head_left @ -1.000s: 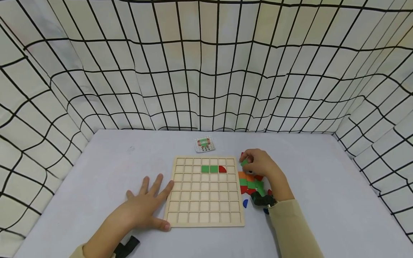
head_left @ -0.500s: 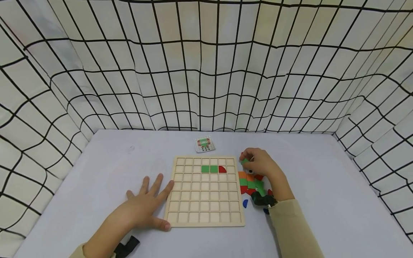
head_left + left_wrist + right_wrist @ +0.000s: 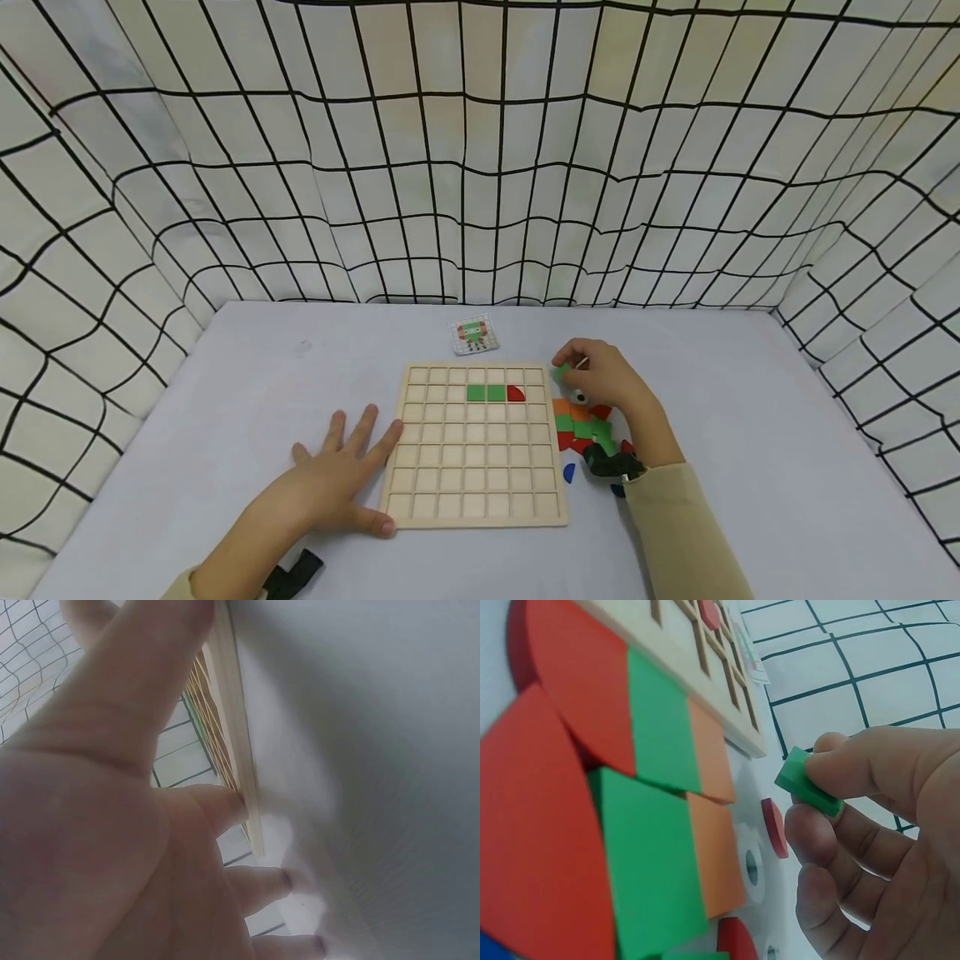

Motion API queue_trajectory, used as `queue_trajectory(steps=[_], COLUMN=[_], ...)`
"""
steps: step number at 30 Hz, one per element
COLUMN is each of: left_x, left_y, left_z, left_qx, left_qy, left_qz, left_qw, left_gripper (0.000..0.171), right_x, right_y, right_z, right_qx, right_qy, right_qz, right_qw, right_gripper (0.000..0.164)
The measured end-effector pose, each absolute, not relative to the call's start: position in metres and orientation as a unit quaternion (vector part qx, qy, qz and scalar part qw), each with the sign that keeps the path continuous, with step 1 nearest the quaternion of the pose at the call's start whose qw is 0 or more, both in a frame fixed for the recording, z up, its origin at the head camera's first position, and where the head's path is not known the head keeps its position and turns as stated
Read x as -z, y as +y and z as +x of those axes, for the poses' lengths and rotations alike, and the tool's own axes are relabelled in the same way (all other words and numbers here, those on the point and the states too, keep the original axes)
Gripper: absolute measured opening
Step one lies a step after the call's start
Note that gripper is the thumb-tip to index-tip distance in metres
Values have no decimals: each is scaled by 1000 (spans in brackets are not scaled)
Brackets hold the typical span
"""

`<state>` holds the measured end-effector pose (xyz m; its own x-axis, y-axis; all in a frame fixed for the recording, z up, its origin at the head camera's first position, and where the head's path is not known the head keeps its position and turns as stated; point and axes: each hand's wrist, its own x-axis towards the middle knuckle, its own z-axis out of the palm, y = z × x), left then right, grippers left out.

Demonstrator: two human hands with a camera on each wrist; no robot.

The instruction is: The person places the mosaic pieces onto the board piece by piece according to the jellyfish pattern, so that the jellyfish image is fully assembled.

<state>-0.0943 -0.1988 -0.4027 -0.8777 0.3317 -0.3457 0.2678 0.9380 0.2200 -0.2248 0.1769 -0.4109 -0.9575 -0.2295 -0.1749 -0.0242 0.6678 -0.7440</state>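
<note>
My right hand (image 3: 606, 375) pinches a small green square tile (image 3: 810, 784) between thumb and fingers, just beyond the board's upper right corner. My left hand (image 3: 330, 487) lies with fingers spread at the left side of the wooden grid board (image 3: 474, 455); its thumb and index fingertip are at the board's edge. Two green squares (image 3: 486, 392) and a red quarter-circle (image 3: 516, 394) sit side by side in the board's second row. In the right wrist view, a red piece (image 3: 775, 827) and a white piece with a dark spot (image 3: 750, 864) lie below the pinched tile.
A pile of red, green and orange pieces (image 3: 583, 429) lies along the board's right side, partly under the right wrist. A blue half-circle (image 3: 569, 473) is nearer me. Behind the board lies a pattern card (image 3: 473, 335). Black-lined white netting (image 3: 483, 192) encloses the table.
My right hand has risen slightly away from me with the green tile, uncovering more of the white piece with the dark spot. My left hand has stayed at the board.
</note>
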Motion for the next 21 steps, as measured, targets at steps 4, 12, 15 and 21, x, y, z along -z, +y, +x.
queue_trajectory(steps=[4,12,15,21], left_x=[403,402,402,401], left_y=[-199,-200,-199,-199], left_z=[-94,-93,-92,-92], left_qx=[-82,-86,-83,-85], left_qy=[966,965,966,965], left_qz=[155,157,156,151], left_qw=[192,190,191,195], left_gripper=[129,129,129,129], right_x=[409,406,407,405], right_y=[175,174,173,171], right_z=[-224,-221,-222,-223], right_qx=[409,413,412,415], right_qy=[901,899,899,898], right_qz=[-75,-99,-105,-108], right_qw=[121,105,100,99], right_gripper=[17,17,16,17])
